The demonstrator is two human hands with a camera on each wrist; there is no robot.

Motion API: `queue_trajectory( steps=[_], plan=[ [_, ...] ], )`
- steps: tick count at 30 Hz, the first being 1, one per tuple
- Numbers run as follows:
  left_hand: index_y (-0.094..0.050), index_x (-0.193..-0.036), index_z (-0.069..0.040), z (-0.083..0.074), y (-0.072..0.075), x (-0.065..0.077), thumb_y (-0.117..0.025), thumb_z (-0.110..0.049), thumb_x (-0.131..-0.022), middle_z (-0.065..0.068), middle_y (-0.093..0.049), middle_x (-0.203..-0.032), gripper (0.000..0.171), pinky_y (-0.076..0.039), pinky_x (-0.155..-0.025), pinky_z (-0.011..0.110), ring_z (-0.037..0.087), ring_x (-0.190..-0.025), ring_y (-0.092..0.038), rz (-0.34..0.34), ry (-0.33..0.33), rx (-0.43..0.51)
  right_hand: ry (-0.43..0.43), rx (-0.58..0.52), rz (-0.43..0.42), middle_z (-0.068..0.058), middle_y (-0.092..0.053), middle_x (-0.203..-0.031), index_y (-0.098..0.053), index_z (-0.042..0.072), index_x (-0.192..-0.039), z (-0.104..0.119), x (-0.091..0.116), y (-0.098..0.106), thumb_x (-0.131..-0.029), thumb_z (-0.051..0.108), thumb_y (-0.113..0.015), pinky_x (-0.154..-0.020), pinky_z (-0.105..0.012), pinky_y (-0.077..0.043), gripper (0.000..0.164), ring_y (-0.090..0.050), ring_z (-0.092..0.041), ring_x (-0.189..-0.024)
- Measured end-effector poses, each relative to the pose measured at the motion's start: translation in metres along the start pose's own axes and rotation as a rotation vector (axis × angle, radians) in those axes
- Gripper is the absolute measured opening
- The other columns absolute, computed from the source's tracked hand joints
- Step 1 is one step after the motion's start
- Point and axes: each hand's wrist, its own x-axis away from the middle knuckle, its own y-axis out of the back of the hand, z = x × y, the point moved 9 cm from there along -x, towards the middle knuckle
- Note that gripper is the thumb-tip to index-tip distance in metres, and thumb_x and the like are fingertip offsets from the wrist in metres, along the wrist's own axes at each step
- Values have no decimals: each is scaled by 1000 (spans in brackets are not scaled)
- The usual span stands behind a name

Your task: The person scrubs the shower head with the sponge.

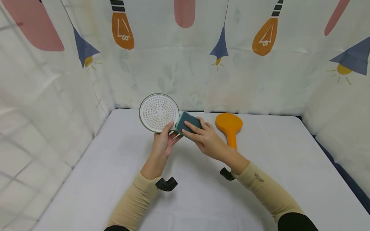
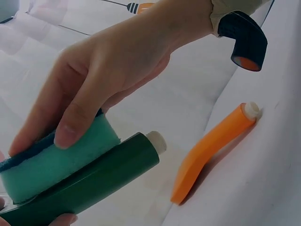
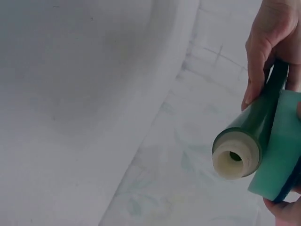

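A green shower head (image 1: 159, 112) with a round white nozzle face is held up over the table's far part. My left hand (image 1: 162, 144) grips it near the neck, thumb on the front. My right hand (image 1: 208, 138) pinches a green sponge (image 1: 189, 122) with a dark scouring side. The sponge's light green foam lies along the handle (image 2: 103, 176), as the left wrist view shows. In the right wrist view the hollow pale end fitting (image 3: 233, 157) of the handle points at the camera. The sponge hides part of the handle in the head view.
An orange shower head (image 1: 229, 123) lies on the white table (image 1: 202, 199), right of the hands, its handle partly behind the right forearm. Fabric walls (image 1: 185, 77) printed with lamps and bulbs enclose the table's back and sides.
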Motion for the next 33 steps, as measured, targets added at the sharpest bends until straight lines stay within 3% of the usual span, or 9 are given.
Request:
queue_trajectory(
  steps=[5,9,15,22,25,33],
  plan=[
    [-36,-156,-11,-2,8,-3,-51,-9,-107,14,-58,-128,51,-61,-77,36,20,-92,-72,-50,8,29,70,27,101,-11,-57,-147,-69,13,-136,4,11,-2,-87,0,-80,-102,-62,-43,52,-42,-56,-135],
    [-33,-158,-13,-8,13,-3,-50,-9,-107,16,-54,-134,54,-56,-88,47,22,-94,-73,-57,-7,29,80,-25,137,-10,-57,-147,-69,13,-135,-5,27,-3,-87,-1,-79,-107,-65,-38,52,-40,-55,-137],
    [-36,-158,-17,-13,13,-1,-50,-8,-107,18,-54,-137,54,-50,-94,55,22,-93,-73,-44,-19,19,12,-209,39,-17,-56,-146,-68,8,-135,-18,37,6,-87,-8,-75,-108,-69,-34,51,-41,-56,-136],
    [-37,-156,-12,3,5,2,-51,-6,-106,20,-55,-136,52,-58,-86,45,22,-93,-74,-5,12,-20,-85,-373,-47,-19,-51,-150,-60,-1,-140,-16,13,3,-92,-8,-70,-113,-58,-35,50,-42,-47,-140],
    [-38,-154,-9,6,4,2,-52,-3,-105,18,-57,-132,51,-60,-82,41,22,-92,-74,-10,-12,-17,-84,-331,-63,-21,-52,-148,-61,-4,-139,-9,6,1,-91,-7,-71,-109,-58,-41,49,-45,-50,-136],
    [-44,-149,-7,-3,5,1,-58,-1,-102,12,-62,-117,49,-61,-73,32,19,-84,-73,-50,-51,-7,10,-32,-1,-16,-57,-145,-68,6,-134,6,6,-3,-86,-1,-80,-97,-63,-46,51,-43,-58,-132]
  ],
)
